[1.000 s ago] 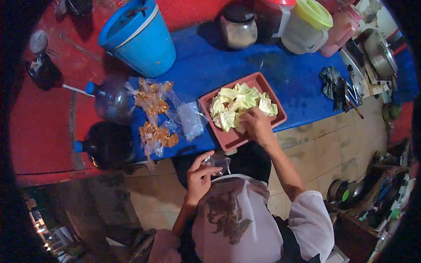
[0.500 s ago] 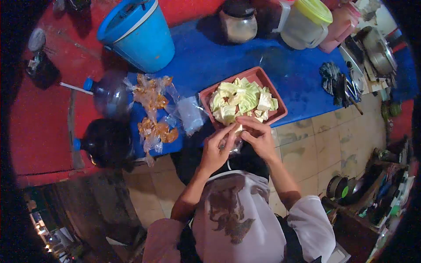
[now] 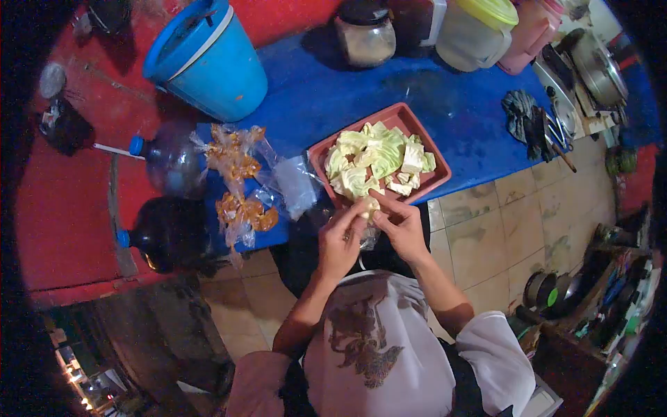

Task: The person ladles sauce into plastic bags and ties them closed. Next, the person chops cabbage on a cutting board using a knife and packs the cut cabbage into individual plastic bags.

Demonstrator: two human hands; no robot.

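My left hand [image 3: 339,240] and my right hand [image 3: 404,228] meet at the near edge of a reddish plastic tray [image 3: 439,165]. Between their fingertips is a small pale-yellow piece of cabbage [image 3: 369,207], pinched from both sides. Pieces of cut cabbage [image 3: 382,151], some leafy and some blocky, lie heaped in the tray. Just below my fingers, something clear like a plastic bag [image 3: 370,238] shows in part; my hands hide the rest. Left of the tray lie a stack of clear plastic bags [image 3: 297,186] and knotted bags of orange-brown food [image 3: 240,215].
A blue bucket [image 3: 222,76] stands at the back left, near large water bottles [image 3: 174,160]. A dark-lidded jar [image 3: 366,42] and a yellow-lidded pitcher [image 3: 472,38] line the back. To the right are a dark cloth [image 3: 520,111], utensils [image 3: 556,135] and a metal pot [image 3: 597,66].
The view has shifted slightly, so the table things appear a little further left. My fingers have turned the pale piece, and more of it shows now.
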